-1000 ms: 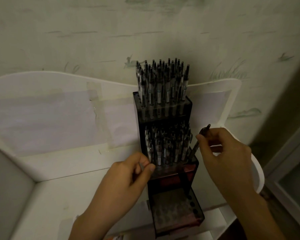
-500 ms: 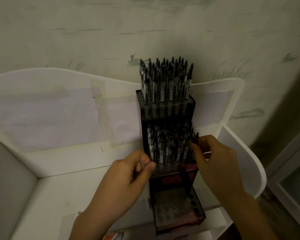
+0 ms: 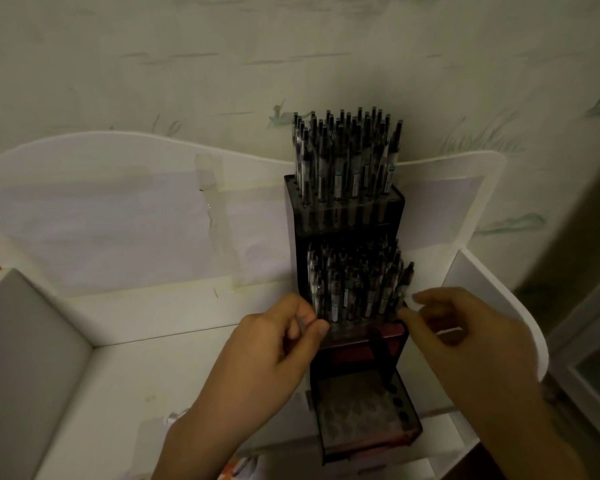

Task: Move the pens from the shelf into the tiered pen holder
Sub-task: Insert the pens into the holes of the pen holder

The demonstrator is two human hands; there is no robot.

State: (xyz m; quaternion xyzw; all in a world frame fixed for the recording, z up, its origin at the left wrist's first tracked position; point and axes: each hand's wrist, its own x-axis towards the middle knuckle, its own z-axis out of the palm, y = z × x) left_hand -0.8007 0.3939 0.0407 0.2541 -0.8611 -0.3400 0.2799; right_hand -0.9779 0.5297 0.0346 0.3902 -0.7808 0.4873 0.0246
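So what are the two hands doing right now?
Left hand: pinching a thin pen.
Right hand: fingers loosely curled, holding nothing, beside the middle tier.

Dim light; pale patterned wall (image 3: 291, 46); white shelf unit (image 3: 118, 202) against it.

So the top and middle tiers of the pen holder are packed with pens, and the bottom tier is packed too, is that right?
Not quite. The head view shows the pen holder with its top tier and middle tier packed with pens, but the bottom tier holds none that can be seen: its holes stand open.
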